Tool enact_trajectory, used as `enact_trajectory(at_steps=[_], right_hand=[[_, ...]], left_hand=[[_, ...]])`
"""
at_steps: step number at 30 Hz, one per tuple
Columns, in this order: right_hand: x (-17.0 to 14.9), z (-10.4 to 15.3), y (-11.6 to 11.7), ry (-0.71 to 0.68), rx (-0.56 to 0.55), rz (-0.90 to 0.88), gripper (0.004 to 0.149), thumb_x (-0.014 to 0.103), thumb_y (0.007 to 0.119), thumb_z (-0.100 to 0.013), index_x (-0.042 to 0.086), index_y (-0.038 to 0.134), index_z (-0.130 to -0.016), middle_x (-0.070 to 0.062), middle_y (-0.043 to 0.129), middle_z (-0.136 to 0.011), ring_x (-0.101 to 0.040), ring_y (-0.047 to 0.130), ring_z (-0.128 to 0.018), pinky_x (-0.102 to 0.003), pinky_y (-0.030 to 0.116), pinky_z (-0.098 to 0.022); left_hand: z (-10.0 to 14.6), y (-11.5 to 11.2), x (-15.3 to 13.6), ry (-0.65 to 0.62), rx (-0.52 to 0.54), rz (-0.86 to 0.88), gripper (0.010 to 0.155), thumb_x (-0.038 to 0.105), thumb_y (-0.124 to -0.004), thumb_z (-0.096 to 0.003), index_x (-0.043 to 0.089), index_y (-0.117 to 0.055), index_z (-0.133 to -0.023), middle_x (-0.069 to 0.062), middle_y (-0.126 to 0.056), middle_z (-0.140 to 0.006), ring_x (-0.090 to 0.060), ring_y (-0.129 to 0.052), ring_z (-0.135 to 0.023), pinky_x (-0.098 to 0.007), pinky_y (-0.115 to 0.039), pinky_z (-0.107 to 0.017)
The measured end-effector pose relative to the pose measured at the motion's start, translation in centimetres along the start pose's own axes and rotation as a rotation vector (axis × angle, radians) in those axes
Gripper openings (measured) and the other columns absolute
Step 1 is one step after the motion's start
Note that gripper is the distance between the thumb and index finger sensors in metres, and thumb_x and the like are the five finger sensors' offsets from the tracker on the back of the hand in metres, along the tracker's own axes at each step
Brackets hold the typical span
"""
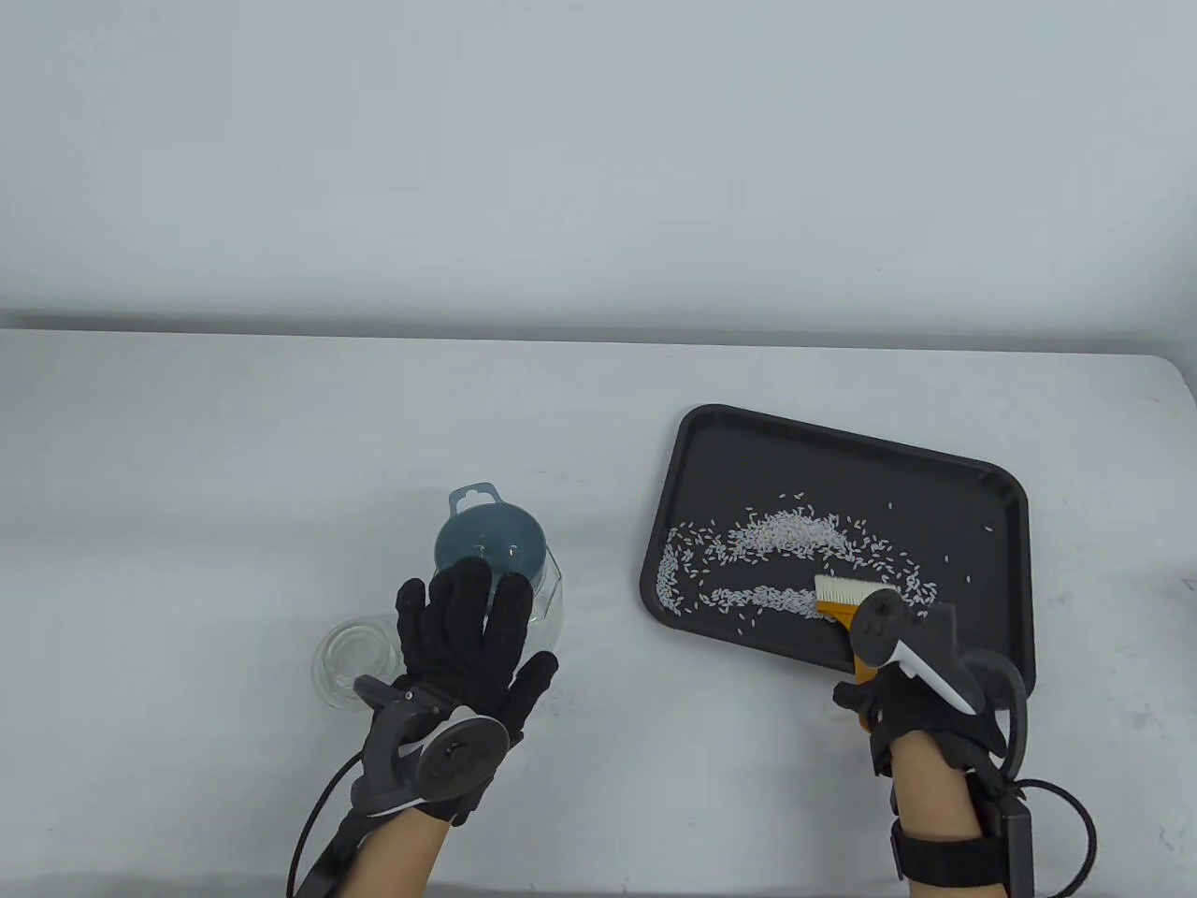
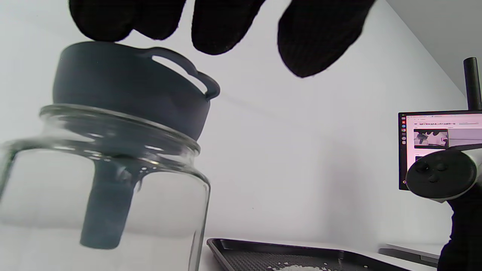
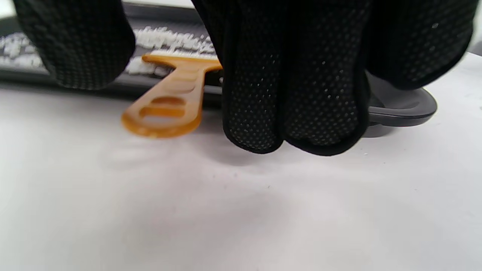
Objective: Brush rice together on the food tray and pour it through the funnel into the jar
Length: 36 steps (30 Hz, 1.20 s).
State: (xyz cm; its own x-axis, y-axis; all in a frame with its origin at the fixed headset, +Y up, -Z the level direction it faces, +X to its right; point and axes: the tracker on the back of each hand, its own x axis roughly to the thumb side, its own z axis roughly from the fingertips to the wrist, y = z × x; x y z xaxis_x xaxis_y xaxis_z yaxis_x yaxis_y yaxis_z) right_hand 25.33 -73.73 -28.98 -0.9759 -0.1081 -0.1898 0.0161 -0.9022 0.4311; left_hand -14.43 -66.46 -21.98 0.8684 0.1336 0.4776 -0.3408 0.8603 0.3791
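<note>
The white table (image 1: 281, 449) carries everything. On its right side lies the black rectangular food tray (image 1: 711, 440), its long axis running left to right and slightly skewed, the far-right corner turned away. White rice grains (image 1: 785, 531) spread across the tray's near half in a loose ring with a thicker band along the top. Left of the tray stands the clear glass jar (image 1: 554, 599) with the blue-grey plastic funnel (image 1: 491, 543) seated in its mouth, spout straight down inside the glass and hanging tab pointing away. A clear glass lid (image 1: 348, 659) lies just left of the jar. The left hand (image 1: 463, 645) hovers with straight, spread fingers over the funnel's near rim. The right hand (image 1: 902, 702) grips the orange-handled brush (image 1: 846, 608), its handle running toward the person and its pale bristles resting in the rice.
</note>
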Motion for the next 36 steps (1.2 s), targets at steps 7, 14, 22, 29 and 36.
enact_trajectory(at_steps=[7,14,22,29,36], right_hand=[[1.6,-0.8,1.3,0.019,0.042,0.127,0.091,0.056,0.076,-0.041,-0.017,0.056,-0.091,-0.011,0.097,-0.066,-0.038,0.105,-0.049,-0.058,0.076,-0.040],[2.2,-1.0,1.6,0.033,0.034,0.180,0.085,0.049,0.078,-0.044,-0.018,0.055,-0.090,-0.008,0.096,-0.063,-0.036,0.105,-0.047,-0.057,0.077,-0.040],[1.5,-0.3,0.6,0.036,-0.038,0.137,0.072,0.039,0.078,-0.046,-0.014,0.058,-0.090,-0.009,0.094,-0.065,-0.036,0.102,-0.049,-0.058,0.074,-0.042],[0.9,1.3,-1.4,0.013,-0.208,0.061,0.058,0.032,0.074,-0.049,-0.008,0.063,-0.089,-0.006,0.094,-0.064,-0.034,0.102,-0.049,-0.058,0.073,-0.044],[0.1,2.4,-2.6,-0.014,-0.387,0.001,0.051,0.033,0.073,-0.049,-0.003,0.071,-0.084,-0.003,0.097,-0.060,-0.031,0.103,-0.046,-0.056,0.074,-0.044]], left_hand=[[0.0,0.0,-0.1,0.003,0.000,0.005,0.076,0.043,-0.071,-0.0537,-0.001,-0.050,-0.112,-0.045,-0.042,-0.108,-0.073,-0.052,-0.091,-0.084,-0.026,-0.063],[0.0,0.0,-0.1,0.006,-0.004,0.006,0.076,0.043,-0.071,-0.0536,-0.001,-0.050,-0.112,-0.045,-0.043,-0.108,-0.073,-0.051,-0.091,-0.084,-0.026,-0.063],[0.0,0.0,-0.1,0.007,-0.006,0.009,0.076,0.043,-0.071,-0.0537,-0.001,-0.050,-0.112,-0.045,-0.043,-0.108,-0.073,-0.052,-0.091,-0.084,-0.026,-0.063],[0.0,0.1,-0.1,0.009,-0.005,0.010,0.076,0.043,-0.071,-0.0537,-0.001,-0.050,-0.112,-0.046,-0.043,-0.108,-0.073,-0.052,-0.091,-0.084,-0.026,-0.063],[0.0,0.1,-0.2,0.010,-0.008,0.011,0.076,0.043,-0.071,-0.0537,-0.001,-0.050,-0.112,-0.045,-0.043,-0.108,-0.073,-0.052,-0.091,-0.084,-0.026,-0.063]])
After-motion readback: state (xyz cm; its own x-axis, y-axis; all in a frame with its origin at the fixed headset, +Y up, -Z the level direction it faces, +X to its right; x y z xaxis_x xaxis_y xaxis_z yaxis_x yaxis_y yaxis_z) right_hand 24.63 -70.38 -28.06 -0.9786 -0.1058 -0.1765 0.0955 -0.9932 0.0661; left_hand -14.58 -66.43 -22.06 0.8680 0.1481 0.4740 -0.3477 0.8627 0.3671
